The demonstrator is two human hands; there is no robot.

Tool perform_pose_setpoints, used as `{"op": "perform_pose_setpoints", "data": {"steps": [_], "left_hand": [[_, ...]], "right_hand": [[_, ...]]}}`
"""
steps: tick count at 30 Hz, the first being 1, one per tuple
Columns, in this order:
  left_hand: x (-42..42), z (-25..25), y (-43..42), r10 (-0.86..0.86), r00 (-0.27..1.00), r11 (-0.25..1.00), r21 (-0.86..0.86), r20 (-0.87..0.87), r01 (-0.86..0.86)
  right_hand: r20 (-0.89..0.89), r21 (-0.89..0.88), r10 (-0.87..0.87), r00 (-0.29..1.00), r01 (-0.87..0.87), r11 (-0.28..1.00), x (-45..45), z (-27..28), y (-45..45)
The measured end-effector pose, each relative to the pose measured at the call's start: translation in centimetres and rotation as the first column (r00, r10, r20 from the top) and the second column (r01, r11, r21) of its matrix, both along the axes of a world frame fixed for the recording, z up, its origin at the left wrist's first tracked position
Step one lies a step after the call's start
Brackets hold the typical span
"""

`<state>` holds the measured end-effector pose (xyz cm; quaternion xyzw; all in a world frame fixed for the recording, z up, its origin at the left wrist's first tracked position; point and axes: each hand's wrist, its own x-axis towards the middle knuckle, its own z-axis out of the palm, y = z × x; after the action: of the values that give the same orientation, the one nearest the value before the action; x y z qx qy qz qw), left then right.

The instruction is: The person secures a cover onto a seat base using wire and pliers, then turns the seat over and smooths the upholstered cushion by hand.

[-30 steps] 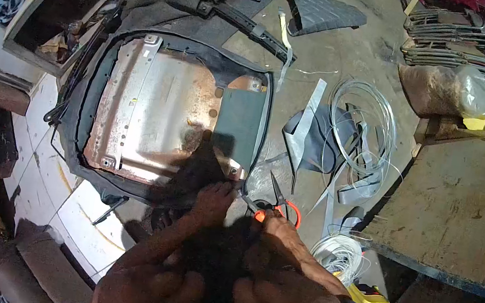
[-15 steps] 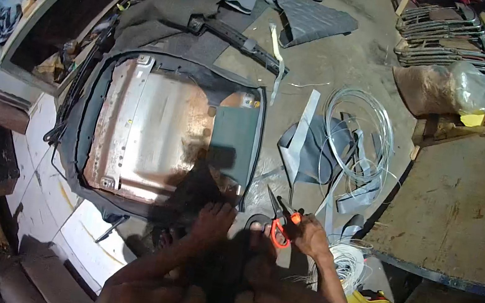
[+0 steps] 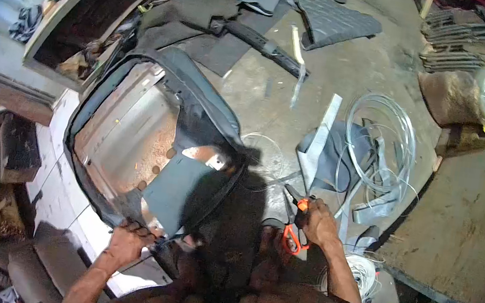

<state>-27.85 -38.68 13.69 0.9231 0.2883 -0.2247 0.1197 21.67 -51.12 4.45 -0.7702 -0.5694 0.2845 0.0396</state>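
- The step in hand seemed to be positioning the seat [image 3: 151,150], which sat at an angle on the floor [image 3: 355,68] at the left, its metal pan facing up inside the dark cover.
- The left hand [image 3: 127,242] was clamped on the seat's near corner, fingers curled over the edge; the forearm reached forward and slightly inward, wrist low.
- The right hand [image 3: 319,222] was out to the other side, well apart from the seat; its grip looked closed on the orange handle of the pliers [image 3: 302,204], whose dark head pointed forward and left.
- The scissors [image 3: 291,241] were just below the pliers, near a foot; the wire coil [image 3: 406,166] lay farther forward and right.
- The next move, by judgement, called for a firm left hold on that corner; the right hand needed the pliers kept free of the scissors.
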Motion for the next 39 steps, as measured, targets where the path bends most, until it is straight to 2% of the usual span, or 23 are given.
{"op": "perform_pose_setpoints", "data": {"steps": [1,3,5,8,11,12,14,15,17,18,19,22,24,25,27,28,30,31,33,34,36,37,39], "left_hand": [[-1.3,0.3,0.3,0.059,0.989,0.998,-0.014,-0.136,-0.061],[-3.6,0.6,-0.2,0.147,0.968,0.988,0.072,-0.202,-0.136],[-4.9,-0.4,-1.1,0.195,0.973,0.975,0.136,-0.126,-0.178],[-3.7,-0.7,-2.1,0.358,0.91,0.932,0.142,-0.208,-0.334],[-3.7,-1.9,-3.2,0.347,0.91,0.929,0.218,-0.226,-0.3],[-1.3,0.1,-2.7,0.336,0.916,0.934,0.199,-0.218,-0.295],[3.3,1.9,-1.8,0.373,0.927,0.924,0.094,-0.027,-0.37],[6.6,3.3,-1.2,0.398,0.915,0.916,0.011,0.071,-0.4],[11.5,3.7,-0.8,0.54,0.805,0.834,-0.286,0.247,-0.472],[13.8,1.6,-0.7,0.31,0.852,0.951,-0.15,0.422,-0.271],[16.0,-1.1,-0.5,0.045,0.833,0.997,0.026,0.551,-0.071],[21.3,-4.2,0.3,0.069,0.792,0.997,-0.055,0.606,-0.045],[22.8,-6.2,1.4,-0.028,0.756,0.999,0.033,0.654,0.008],[22.8,-7.3,1.7,-0.025,0.751,0.999,0.039,0.66,0.0],[22.6,-8.6,2.5,-0.171,0.672,0.982,0.067,0.72,0.178],[22.3,-9.2,2.8,-0.175,0.672,0.981,0.07,0.719,0.181],[22.0,-8.9,3.2,-0.021,0.654,0.978,-0.12,0.756,0.171],[21.9,-8.7,2.9,-0.017,0.657,0.977,-0.126,0.754,0.17],[22.4,-6.6,2.9,0.351,0.56,0.908,-0.419,0.751,-0.006],[22.0,-6.9,2.6,0.351,0.559,0.908,-0.419,0.751,-0.008],[20.9,-6.9,1.7,0.437,0.369,0.899,-0.402,0.82,-0.171],[20.2,-6.3,1.5,0.438,0.369,0.899,-0.403,0.819,-0.173],[19.2,-2.9,1.1,0.719,0.302,0.695,-0.658,0.626,-0.289]], "right_hand": [[-0.019,-0.013,0.023,1.0,-0.023,1.0,0.0,-0.4,0.3],[-0.04,-0.05,0.078,0.996,-0.08,0.996,-0.8,-1.2,1.0],[-0.016,-0.013,0.105,0.994,-0.105,0.994,-1.7,-1.7,1.8],[-0.081,0.005,0.155,0.985,-0.155,0.988,-2.0,-0.8,3.1],[-0.106,0.021,0.208,0.972,-0.207,0.978,-2.5,1.3,5.4],[-0.105,0.166,0.247,0.963,-0.228,0.959,-2.5,1.4,5.8],[-0.141,0.405,0.314,0.939,-0.235,0.884,-2.5,1.8,6.9],[-0.141,0.406,0.314,0.939,-0.235,0.883,-2.7,2.2,7.7],[-0.033,0.514,0.36,0.932,-0.293,0.806,-3.3,3.3,9.4],[-0.023,0.533,0.385,0.922,-0.315,0.785,-3.5,3.8,10.2],[0.046,0.528,0.382,0.923,-0.348,0.775,-3.9,4.1,10.6],[0.109,0.525,0.376,0.92,-0.374,0.764,-4.6,4.2,11.0],[0.044,0.39,0.328,0.944,-0.319,0.864,-4.5,4.1,11.5],[0.03,0.434,0.317,0.948,-0.298,0.85,-4.5,4.0,11.5],[-0.049,0.469,0.254,0.966,-0.202,0.86,-4.3,3.0,11.4],[-0.049,0.471,0.251,0.967,-0.2,0.859,-4.2,2.6,11.5],[-0.139,0.392,0.115,0.984,-0.052,0.919,-4.9,2.6,11.5],[-0.084,0.442,0.12,0.989,-0.07,0.894,-5.2,2.3,11.6],[-0.037,0.397,0.113,0.993,-0.089,0.913,-5.4,2.0,12.5],[-0.037,0.398,0.115,0.993,-0.091,0.913,-5.5,1.7,13.2],[0.001,0.311,0.008,1.0,-0.008,0.95,-5.7,0.7,14.7],[0.0,0.311,0.01,1.0,-0.009,0.95,-5.9,-0.1,15.3],[0.015,0.384,-0.008,1.0,0.002,0.923,-6.3,-1.4,16.3]]}}
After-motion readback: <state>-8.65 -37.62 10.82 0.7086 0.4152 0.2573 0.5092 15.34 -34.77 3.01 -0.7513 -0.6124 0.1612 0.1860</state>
